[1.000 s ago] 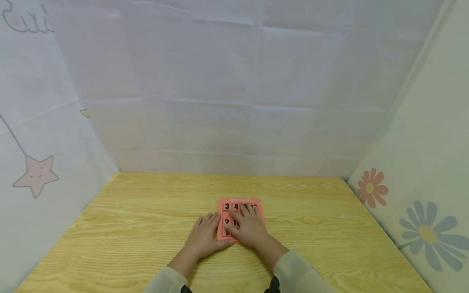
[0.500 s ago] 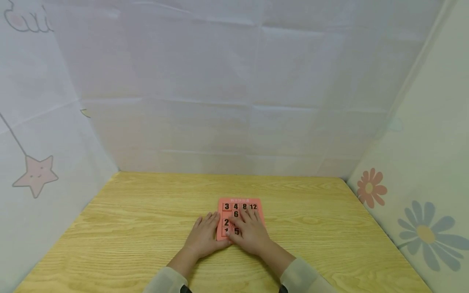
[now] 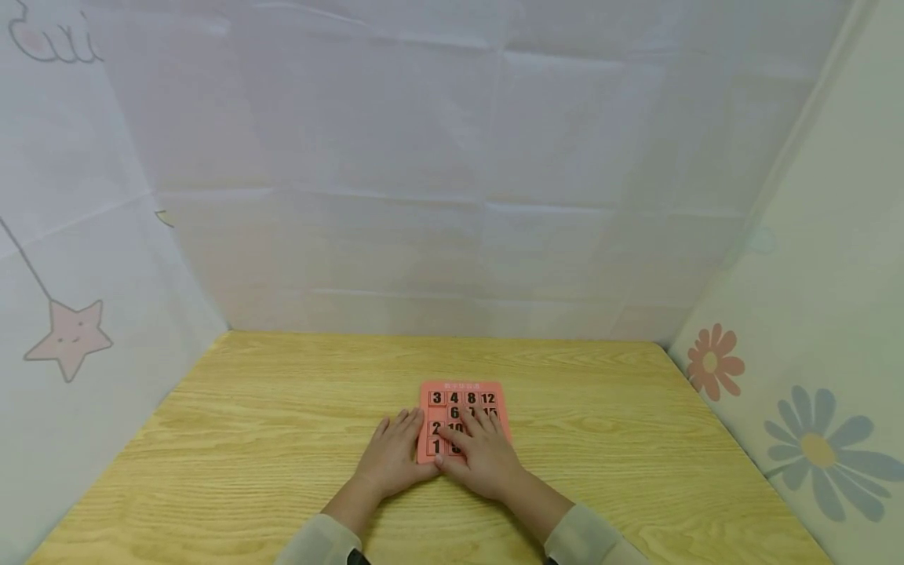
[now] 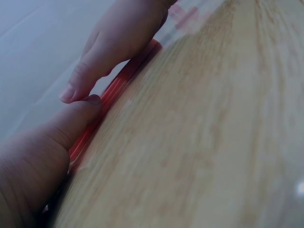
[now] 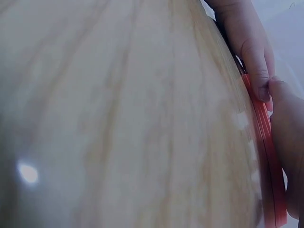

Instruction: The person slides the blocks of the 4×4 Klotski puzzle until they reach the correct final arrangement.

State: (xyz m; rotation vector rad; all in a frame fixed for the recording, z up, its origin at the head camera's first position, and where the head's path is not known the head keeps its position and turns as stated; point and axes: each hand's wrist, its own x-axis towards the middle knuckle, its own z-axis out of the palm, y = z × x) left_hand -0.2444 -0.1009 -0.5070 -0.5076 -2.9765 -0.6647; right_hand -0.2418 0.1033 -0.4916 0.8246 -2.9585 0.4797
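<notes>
A pink number sliding puzzle (image 3: 462, 385) lies flat on the table. Its top row reads 3, 4, 8, 12, and a gap shows under the 3, left of the 6. My left hand (image 3: 393, 459) holds steady against the puzzle's left side with fairly straight fingers; its thumb (image 4: 84, 111) lies at the near edge. Spread over the lower right tiles is my right hand (image 3: 487, 459), fingertips at the second and third rows, hiding several numbers. The right thumb reaches the near edge, close to the left thumb's tip. In the right wrist view, the puzzle's red-pink edge (image 5: 270, 161) runs beneath that hand.
The wood-grain table (image 3: 282, 392) extends around the puzzle. A pale cloth backdrop (image 3: 395, 173) stands behind it. Side cloths bear a pink star (image 3: 69, 339) at left and printed flowers (image 3: 819, 451) at right.
My right hand has slid back toward the near edge, its thumb leaving the left-column tiles. More numbers show in the upper rows. The left hand stays in place.
</notes>
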